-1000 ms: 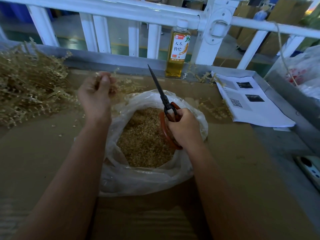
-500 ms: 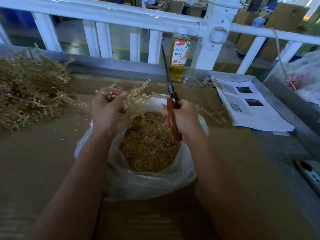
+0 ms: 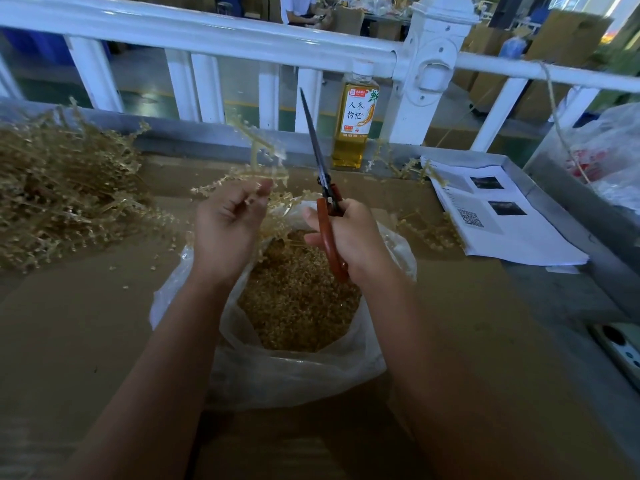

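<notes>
My left hand pinches a pale golden branched sprig that rises above the fingers, just over the bag. My right hand grips orange-handled scissors, blades closed and pointing up and away. Below both hands a clear plastic bag lies open on the brown cardboard-covered table, holding a heap of small golden bits. The two hands are a short gap apart above the bag's far rim.
A big pile of the same sprigs lies at the left. A bottle of yellow drink stands by the white railing. Printed sheets lie right, loose sprigs beside them, a white bag and phone farther right.
My left hand brought a sprig from the left pile over the bag and raised it. The scissors swung from tilted left to nearly upright.
</notes>
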A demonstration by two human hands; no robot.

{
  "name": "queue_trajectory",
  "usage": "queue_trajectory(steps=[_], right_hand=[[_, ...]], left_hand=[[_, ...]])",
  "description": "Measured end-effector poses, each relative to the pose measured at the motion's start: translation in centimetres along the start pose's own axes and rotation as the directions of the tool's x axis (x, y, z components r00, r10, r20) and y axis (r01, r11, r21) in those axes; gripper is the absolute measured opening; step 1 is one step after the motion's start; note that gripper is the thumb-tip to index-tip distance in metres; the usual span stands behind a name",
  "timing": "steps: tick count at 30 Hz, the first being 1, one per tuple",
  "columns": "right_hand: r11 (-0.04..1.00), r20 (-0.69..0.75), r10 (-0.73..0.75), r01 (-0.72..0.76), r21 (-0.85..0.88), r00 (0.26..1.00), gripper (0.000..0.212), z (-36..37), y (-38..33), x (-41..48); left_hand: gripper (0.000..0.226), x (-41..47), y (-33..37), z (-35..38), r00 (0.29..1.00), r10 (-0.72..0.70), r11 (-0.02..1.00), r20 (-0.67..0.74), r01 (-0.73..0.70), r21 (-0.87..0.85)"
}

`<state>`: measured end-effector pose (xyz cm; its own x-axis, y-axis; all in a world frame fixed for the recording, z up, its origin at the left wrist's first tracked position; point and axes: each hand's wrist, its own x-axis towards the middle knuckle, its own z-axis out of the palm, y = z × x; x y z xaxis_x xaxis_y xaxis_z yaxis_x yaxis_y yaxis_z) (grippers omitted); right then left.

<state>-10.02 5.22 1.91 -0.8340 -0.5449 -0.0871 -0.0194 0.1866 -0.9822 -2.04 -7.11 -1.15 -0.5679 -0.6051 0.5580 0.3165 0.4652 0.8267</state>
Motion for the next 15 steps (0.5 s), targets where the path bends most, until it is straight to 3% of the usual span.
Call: queue_trajectory(steps=[4,8,10,13,14,15], right_hand=[[0.996,-0.029,0.003,0.000,0.094,1.000,0.016,-0.4,-0.3,-0.4],[0.984,-0.047,0.002,0.007,0.179,0.999,0.024,-0.5,-0.5,-0.5],[0.976,-0.121,0.007,0.020,0.219,0.993,0.018,-0.4,-0.6,-0.5],[0.944,-0.189,0.043,0.022,0.328,0.981,0.016,-0.8,-0.9,-0.3],[0.943,-0.196,0.054,0.015,0.332,0.979,0.017,-1.0,-1.0,-0.4],[0.945,-0.202,0.064,0.006,0.327,0.977,0.017,-1.2,-1.0,-0.4]], left_hand=[[0.025,-0.2,0.6,0.5,0.984,0.076,0.978,0.161,-0.106,0.182],[0.027,-0.3,1.6,1.1,0.899,0.172,0.916,0.402,-0.296,0.272],[0.037,-0.5,1.9,1.2,0.899,0.112,0.958,0.424,-0.212,0.196],[0.049,-0.3,2.4,1.2,0.935,-0.145,0.978,0.325,0.185,-0.095],[0.049,-0.1,2.2,1.1,0.949,-0.194,0.971,0.250,0.222,-0.087],[0.044,0.3,1.9,0.9,0.970,-0.195,0.981,0.147,0.191,0.045]])
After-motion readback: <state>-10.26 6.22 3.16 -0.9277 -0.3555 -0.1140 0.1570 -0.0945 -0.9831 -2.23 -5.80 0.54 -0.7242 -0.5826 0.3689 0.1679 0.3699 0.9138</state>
